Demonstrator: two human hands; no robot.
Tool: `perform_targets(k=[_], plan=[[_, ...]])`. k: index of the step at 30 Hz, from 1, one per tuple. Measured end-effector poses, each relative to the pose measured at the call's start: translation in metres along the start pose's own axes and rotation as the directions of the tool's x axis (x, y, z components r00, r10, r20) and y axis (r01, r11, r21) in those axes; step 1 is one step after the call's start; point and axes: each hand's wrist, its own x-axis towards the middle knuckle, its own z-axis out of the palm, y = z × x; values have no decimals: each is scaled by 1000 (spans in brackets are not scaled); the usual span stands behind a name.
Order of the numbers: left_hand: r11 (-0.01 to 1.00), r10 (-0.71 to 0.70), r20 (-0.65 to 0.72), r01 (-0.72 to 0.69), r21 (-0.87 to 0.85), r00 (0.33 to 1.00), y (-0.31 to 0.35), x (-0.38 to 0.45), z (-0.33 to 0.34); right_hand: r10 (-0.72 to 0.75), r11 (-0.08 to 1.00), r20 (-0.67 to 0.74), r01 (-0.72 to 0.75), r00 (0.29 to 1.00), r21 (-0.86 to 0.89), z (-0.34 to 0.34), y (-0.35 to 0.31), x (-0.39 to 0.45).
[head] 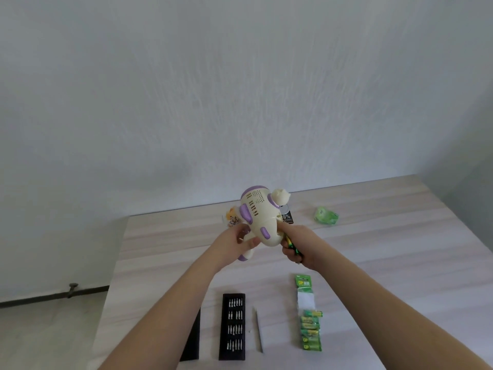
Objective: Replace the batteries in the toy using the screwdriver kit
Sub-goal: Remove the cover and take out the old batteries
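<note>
I hold a cream and purple toy [258, 217] up above the table, its underside with speaker holes and slots turned toward me. My left hand [240, 243] grips its lower left side near a purple foot. My right hand [297, 245] is closed on a green battery [293, 247] and pressed against the toy's right side. The black bit tray [232, 327] of the screwdriver kit lies open near the front edge. A slim silver screwdriver [258, 331] lies just right of it. A strip of green batteries [309, 319] lies further right.
The kit's black lid [192, 340] lies left of the tray, partly under my left forearm. A crumpled green wrapper [326, 215] sits at the back right. A dark card [287, 217] lies behind the toy. The pale wooden table [400, 236] meets a white wall.
</note>
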Motion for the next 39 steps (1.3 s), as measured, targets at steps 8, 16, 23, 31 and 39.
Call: perform_targets(k=[8, 16, 23, 31, 39], plan=[[952, -102, -297, 180, 248, 949, -38, 14, 2, 32, 972, -63, -46, 997, -231, -21, 29, 46], [922, 120, -80, -81, 379, 990, -46, 23, 13, 140, 915, 23, -120, 990, -385, -6, 56, 77], [642, 193, -26, -106, 759, 981, -48, 37, 22, 56, 845, 104, 8, 993, -534, -1, 58, 86], [679, 224, -20, -142, 721, 974, -44, 34, 21, 18, 869, 140, 53, 990, -493, -21, 60, 90], [717, 236, -232, -8, 697, 944, -49, 23, 47, 330, 940, -121, -315, 936, 133, -60, 95, 87]])
